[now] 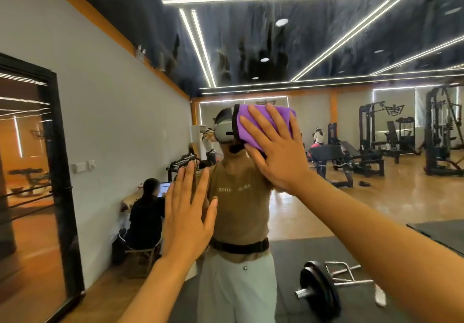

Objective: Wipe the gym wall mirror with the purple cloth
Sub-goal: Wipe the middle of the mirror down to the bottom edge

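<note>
The wall mirror (326, 46) fills almost the whole view and reflects the gym and a person in a tan shirt. My right hand (276, 152) presses the folded purple cloth (253, 124) flat against the glass at head height, fingers straight and spread over it. Lower and to the left, my left hand (187, 212) lies flat on the mirror with straight fingers and holds nothing.
A black-framed panel (62, 172) stands at the left. In the reflection are a barbell with a black plate (319, 290) on a dark mat, weight machines (439, 134) at the right, and a seated person (148, 214) at a small table.
</note>
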